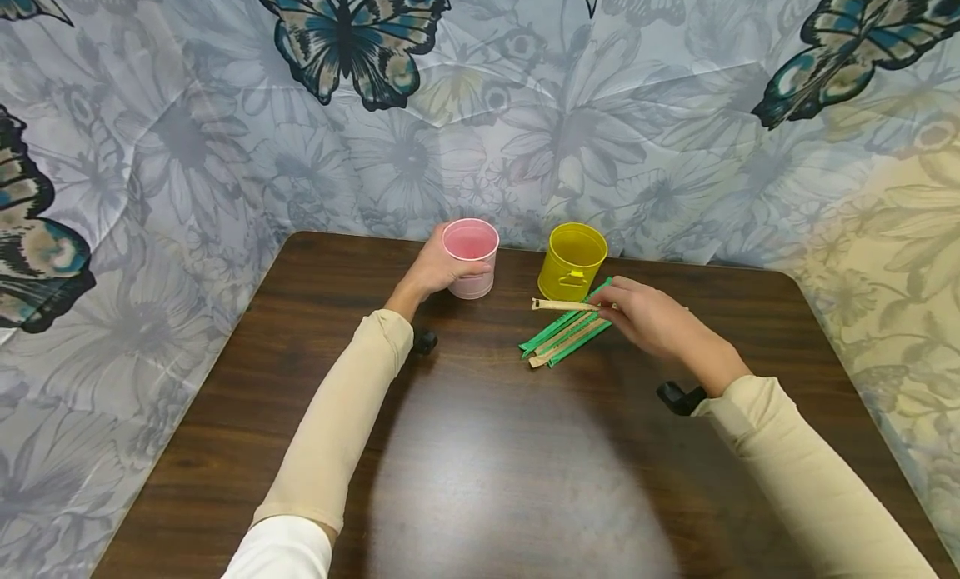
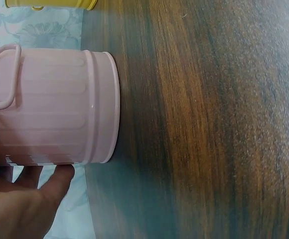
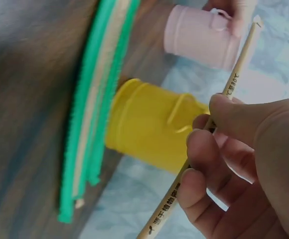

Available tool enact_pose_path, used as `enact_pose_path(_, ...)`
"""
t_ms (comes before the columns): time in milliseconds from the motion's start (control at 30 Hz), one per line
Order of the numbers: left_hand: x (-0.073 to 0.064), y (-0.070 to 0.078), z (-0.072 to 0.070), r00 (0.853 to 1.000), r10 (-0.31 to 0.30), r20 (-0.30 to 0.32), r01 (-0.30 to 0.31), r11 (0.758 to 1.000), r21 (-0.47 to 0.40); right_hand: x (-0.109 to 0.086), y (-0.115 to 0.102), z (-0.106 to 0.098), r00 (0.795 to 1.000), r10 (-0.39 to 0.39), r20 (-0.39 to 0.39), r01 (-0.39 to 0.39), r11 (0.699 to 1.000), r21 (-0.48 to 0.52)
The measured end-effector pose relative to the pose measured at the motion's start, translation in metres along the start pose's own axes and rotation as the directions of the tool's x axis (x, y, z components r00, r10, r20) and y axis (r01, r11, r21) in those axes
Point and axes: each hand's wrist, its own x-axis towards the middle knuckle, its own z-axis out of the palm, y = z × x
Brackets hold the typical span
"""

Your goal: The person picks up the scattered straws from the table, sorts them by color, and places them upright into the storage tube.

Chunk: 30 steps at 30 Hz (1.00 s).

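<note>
My left hand (image 1: pixel 441 264) grips a small pink metal bucket (image 1: pixel 472 281) by its side, thumb across the front. In the left wrist view the bucket (image 2: pixel 45 104) stands upright on the table with a wire handle on its wall. Between thumb and fingertips, my right hand (image 1: pixel 647 314) pinches a slim tan paper-wrapped straw (image 3: pixel 231 82) with dark printing. In the head view this straw lies level, just in front of a yellow bucket (image 1: pixel 558 271). Under it, several green and tan wrapped straws (image 1: pixel 551 346) lie side by side on the table.
The dark wood-grain table (image 1: pixel 480 446) has rounded back corners. Right behind it hangs a cloth (image 1: pixel 420 162) printed with flowers and butterflies. Each wrist carries a small black device, one of them a black camera piece (image 1: pixel 678 397) by the right cuff.
</note>
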Motion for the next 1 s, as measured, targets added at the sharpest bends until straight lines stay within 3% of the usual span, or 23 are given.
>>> enact_pose_path(133,0.001,0.002,0.003,1.0,-0.008,0.019,0.009,1.0,-0.018,0.011,-0.008,-0.005,0.997,-0.035,-0.068,0.034,0.999,-0.016)
enact_pose_path(400,0.0,0.003,0.0,1.0,-0.007,0.007,0.007,1.0,-0.006,0.048,-0.033,-0.017,0.991,-0.039,-0.127,0.042,0.999,0.024)
enact_pose_path(633,0.0,0.004,-0.002,0.999,0.006,0.035,-0.005,1.0,-0.022,0.08,-0.055,-0.027,0.975,-0.022,-0.221,0.044,0.994,0.095)
enact_pose_path(867,-0.001,0.003,-0.005,0.998,-0.047,0.033,0.047,0.999,0.005,0.114,-0.07,-0.035,0.958,-0.028,-0.285,0.073,0.986,0.148)
enact_pose_path(1000,-0.001,0.004,-0.004,0.998,-0.046,0.047,0.046,0.999,-0.007,0.13,-0.076,-0.037,0.946,-0.036,-0.323,0.099,0.979,0.179)
